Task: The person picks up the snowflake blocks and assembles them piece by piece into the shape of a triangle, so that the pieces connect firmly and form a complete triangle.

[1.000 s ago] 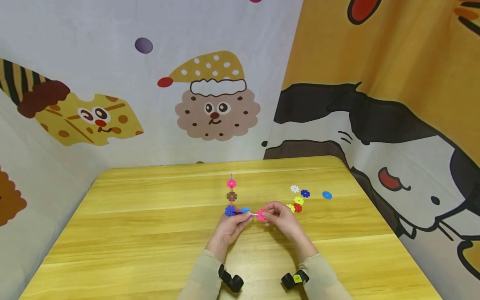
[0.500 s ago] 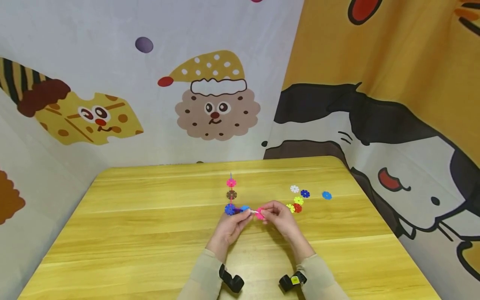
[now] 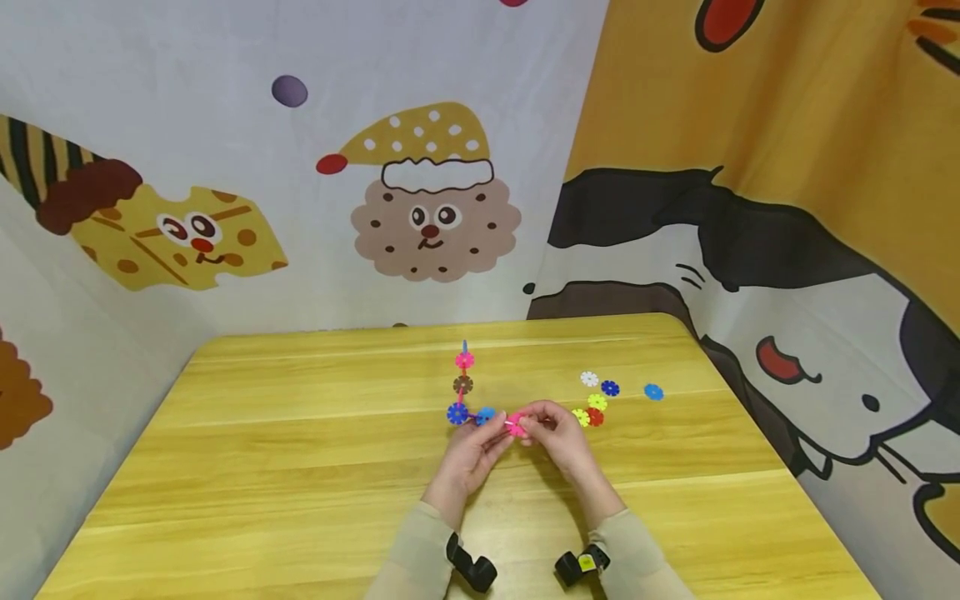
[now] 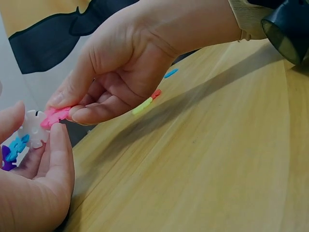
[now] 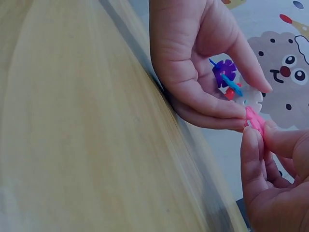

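A chain of interlocking snowflake discs stretches from my left hand (image 3: 471,457): a light blue disc (image 3: 486,415), a dark blue disc (image 3: 457,413), then a brown disc (image 3: 462,384) and a pink one (image 3: 465,360) farther away. In the left wrist view a white disc (image 4: 34,128) sits between my left thumb and fingers. My right hand (image 3: 564,440) pinches another pink disc (image 3: 515,427) by its edge. That pink disc meets the white disc's edge, and my left fingertips touch it. Whether their slots are fully engaged is hidden by fingers.
Loose discs lie to the right: white (image 3: 589,378), dark blue (image 3: 610,388), yellow (image 3: 597,402), red (image 3: 595,417) and light blue (image 3: 654,392). The wooden table (image 3: 262,450) meets a patterned cloth wall (image 3: 315,250) at its far edge.
The left hand has shifted slightly right, its thumb now nearer the pink disc. The chain has moved a little up and away. White and pink discs have come closer together.
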Demonstrator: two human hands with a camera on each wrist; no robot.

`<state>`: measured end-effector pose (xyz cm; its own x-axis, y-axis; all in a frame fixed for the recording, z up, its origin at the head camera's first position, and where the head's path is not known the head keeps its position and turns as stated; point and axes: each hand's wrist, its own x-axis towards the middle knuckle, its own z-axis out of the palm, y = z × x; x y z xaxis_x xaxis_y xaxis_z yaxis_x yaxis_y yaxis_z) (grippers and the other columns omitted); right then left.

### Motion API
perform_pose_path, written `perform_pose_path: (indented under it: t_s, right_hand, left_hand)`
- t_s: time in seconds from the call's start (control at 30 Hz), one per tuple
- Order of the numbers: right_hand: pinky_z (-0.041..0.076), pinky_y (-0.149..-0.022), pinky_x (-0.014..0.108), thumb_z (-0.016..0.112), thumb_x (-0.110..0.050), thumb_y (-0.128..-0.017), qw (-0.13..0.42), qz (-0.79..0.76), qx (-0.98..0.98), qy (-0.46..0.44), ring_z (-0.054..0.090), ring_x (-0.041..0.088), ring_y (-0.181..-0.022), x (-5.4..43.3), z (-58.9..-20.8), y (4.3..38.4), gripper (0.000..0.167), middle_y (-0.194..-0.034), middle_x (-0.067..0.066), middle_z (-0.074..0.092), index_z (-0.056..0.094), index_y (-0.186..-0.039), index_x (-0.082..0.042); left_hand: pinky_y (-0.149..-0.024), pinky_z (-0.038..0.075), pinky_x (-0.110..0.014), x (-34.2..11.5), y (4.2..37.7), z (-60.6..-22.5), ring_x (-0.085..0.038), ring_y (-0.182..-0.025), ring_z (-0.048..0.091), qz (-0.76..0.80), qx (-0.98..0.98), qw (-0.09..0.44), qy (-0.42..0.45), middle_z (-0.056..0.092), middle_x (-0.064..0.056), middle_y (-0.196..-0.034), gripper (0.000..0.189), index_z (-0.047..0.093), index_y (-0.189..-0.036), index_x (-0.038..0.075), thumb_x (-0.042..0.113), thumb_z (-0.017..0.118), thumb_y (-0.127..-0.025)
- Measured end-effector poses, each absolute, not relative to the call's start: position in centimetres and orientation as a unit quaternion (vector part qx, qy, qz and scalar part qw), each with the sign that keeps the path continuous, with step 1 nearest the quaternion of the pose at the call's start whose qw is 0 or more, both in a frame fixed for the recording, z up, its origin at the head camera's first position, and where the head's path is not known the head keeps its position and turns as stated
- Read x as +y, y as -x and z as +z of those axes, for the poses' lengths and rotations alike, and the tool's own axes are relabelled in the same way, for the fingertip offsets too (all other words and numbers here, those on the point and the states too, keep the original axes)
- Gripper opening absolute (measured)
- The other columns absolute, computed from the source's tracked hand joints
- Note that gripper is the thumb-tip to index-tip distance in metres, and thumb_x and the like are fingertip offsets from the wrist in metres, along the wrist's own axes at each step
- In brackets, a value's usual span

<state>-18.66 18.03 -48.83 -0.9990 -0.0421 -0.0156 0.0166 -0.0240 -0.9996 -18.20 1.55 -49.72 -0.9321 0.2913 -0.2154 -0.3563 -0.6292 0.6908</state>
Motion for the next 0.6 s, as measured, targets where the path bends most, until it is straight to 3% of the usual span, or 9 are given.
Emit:
perform_pose_path:
  t_s: [0.37, 0.6]
  right_hand:
    - [0.058, -0.073, 0.030, 0.068, -0.004, -0.094, 0.000, -0.651, 0.759, 0.021, 0.063, 0.020, -0.082, 21.3, -48.5, 18.7, 0.026, -0.103, 0.022, 0.067, 0.065, -0.115, 0.010]
    - [0.050, -0.081, 0.020, 0.065, -0.015, -0.098, -0.035, -0.560, 0.828, -0.004, 0.058, 0.006, -0.093, 27.7, -48.1, 19.4, 0.033, -0.117, 0.020, 0.064, 0.063, -0.123, 0.006]
  left_hand:
    - [-0.086, 0.056, -0.027, 0.9, 18.3, -49.8, -0.013, -0.084, 0.067, 0.899, 0.397, 0.181, 0.044, 0.069, -0.004, -0.091, 0.005, 0.058, -0.096, 0.005, 0.001, 0.062, -0.095]
    - [-0.084, 0.056, -0.027, 0.5, 18.5, -49.8, -0.015, -0.084, 0.069, 0.899, 0.397, 0.175, 0.051, 0.071, -0.006, -0.090, 0.005, 0.063, -0.093, 0.005, 0.000, 0.064, -0.094]
